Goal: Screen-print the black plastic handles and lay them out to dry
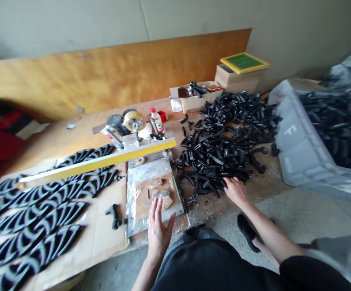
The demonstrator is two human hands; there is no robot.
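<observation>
My left hand (159,226) is held palm down over the near edge of the plastic-covered work plate (133,210), fingers stretched out and thumb apart, with nothing in it. Just beyond its fingertips is a clear block-like piece (161,194) on a brown patch of the plate. My right hand (236,191) is at the near edge of a heap of black plastic parts (214,153), fingers and thumb bent around a part there. Its fingertips are partly lost against the black. A single black handle-shaped part (114,216) lies on the cardboard left of the plate.
Rows of black curved parts (54,218) cover the cardboard at left. A yellow-and-white bar (102,163) crosses above them. Behind the plate stand a tape roll (133,120) and a bottle (156,120). A grey crate (299,141) of black parts is at right.
</observation>
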